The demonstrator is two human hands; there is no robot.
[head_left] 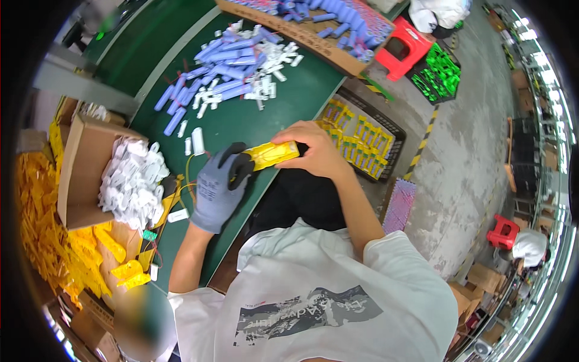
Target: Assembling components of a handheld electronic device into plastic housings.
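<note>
A yellow plastic casing (265, 155) is held level over the front edge of the green worktable (295, 96). My left hand (218, 188), in a grey glove with black fingertips, closes on its left end. Bare, my right hand (318, 152) wraps around the right end, with fingers over the far side and thumb along the near side. What lies inside the casing is hard to make out. Just left of the gloved hand lie a white plastic block (197, 140) and thin wires. Farther back, purple-blue cylindrical cells (232, 63) are heaped with small white parts (280, 57).
White plastic pieces (129, 181) spill from a cardboard box (81, 166) at left, beside piled yellow casings (45, 229). A large carton (301, 39) of cells stands at the back. Right of the table, a black crate (395, 130) contains yellow units; a red stool (405, 49) stands beyond.
</note>
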